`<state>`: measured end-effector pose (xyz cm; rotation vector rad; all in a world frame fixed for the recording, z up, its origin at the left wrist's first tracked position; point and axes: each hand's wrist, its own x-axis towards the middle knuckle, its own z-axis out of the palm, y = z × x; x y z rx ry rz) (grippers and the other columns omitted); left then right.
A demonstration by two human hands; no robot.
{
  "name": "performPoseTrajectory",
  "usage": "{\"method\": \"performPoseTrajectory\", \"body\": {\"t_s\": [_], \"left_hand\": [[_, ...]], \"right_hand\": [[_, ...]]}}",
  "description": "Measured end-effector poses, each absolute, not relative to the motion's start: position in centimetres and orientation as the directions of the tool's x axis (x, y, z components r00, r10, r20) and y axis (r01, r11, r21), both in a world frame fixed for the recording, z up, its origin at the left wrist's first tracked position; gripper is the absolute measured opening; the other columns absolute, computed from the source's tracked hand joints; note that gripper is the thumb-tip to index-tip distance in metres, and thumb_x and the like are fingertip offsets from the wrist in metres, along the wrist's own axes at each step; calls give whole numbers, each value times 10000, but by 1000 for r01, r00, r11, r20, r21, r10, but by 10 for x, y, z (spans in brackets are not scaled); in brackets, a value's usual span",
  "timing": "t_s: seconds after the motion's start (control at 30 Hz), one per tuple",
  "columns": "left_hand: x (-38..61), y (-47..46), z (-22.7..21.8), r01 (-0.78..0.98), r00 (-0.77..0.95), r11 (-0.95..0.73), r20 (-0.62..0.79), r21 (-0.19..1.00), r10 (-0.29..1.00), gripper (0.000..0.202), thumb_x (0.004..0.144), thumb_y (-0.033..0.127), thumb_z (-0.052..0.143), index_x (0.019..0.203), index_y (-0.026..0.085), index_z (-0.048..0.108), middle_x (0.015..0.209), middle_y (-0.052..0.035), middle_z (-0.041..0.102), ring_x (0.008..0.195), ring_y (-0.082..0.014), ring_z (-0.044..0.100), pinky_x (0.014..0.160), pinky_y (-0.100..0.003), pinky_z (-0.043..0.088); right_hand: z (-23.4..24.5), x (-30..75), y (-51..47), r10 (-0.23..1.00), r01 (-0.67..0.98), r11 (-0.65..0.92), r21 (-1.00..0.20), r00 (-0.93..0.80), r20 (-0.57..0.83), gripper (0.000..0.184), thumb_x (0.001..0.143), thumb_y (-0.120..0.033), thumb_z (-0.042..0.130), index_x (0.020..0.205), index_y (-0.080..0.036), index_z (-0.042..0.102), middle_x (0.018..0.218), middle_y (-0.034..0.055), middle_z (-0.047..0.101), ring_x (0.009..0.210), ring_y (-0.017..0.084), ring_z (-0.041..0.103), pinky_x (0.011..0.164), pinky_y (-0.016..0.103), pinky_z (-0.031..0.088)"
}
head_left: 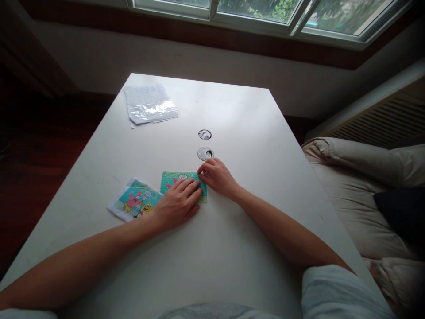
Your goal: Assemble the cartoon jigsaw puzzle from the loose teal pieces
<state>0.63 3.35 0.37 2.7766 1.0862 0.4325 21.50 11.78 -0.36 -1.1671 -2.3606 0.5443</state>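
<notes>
A small teal jigsaw puzzle (168, 177) with cartoon figures lies flat on the white table. Its surface has fine piece lines, and its lower middle is hidden under my left hand (182, 198). That hand rests on it palm down with the fingers stretched out. At the puzzle's upper right corner is my right hand (217, 177), its fingertips pinched together against the edge. Whatever sits between those fingertips is too small to make out. Left of the puzzle, partly behind my left wrist, lies a white-bordered picture sheet (136, 198) with the same cartoon scene.
A clear plastic bag with papers (151, 104) lies at the table's far left. Two round holes are set in the white table (245, 128); the nearer has a grey grommet (202, 153). A beige sofa (348, 190) stands along the right side, and a window is beyond.
</notes>
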Motion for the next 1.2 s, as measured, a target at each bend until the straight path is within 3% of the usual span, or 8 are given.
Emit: {"method": "performPoseTrajectory", "body": {"t_s": [0.23,0.37,0.5,0.9,1.2], "left_hand": [[6,34,2,645,699,-729,208,228,684,402,986,308,497,1351,158,573,1430,-163,553,1364,-329,467,1161,-551,377],[5,34,3,645,694,-727,216,235,686,389,993,312,487,1343,168,580,1429,-159,557,1353,-322,479,1143,-539,401],[4,35,3,644,706,-732,196,220,680,397,993,303,486,1351,156,574,1446,-162,542,1354,-327,473,1142,-542,401],[3,35,4,655,689,-716,199,240,697,394,980,302,511,1347,175,577,1430,-150,554,1343,-317,482,1141,-533,399],[3,34,2,656,696,-723,196,217,691,391,990,316,494,1345,172,571,1435,-147,546,1338,-316,481,1136,-521,399]], "right_hand": [[-6,214,123,816,640,547,-539,-552,172,37,898,-220,661,871,-229,685,829,33,640,862,204,524,836,332,388],[-10,218,127,811,598,554,-578,-545,213,101,917,-208,620,867,-233,705,813,29,643,833,191,538,843,330,400],[-6,234,135,866,577,492,-652,-402,297,172,950,-204,539,990,-224,705,876,37,640,775,168,548,767,301,436],[-6,261,151,815,703,575,-418,-540,212,206,913,-200,611,1080,-252,722,942,65,638,927,219,549,845,332,449],[-5,261,152,847,728,523,-442,-503,174,186,914,-189,596,1060,-237,701,930,58,608,916,212,554,834,325,447]]}}
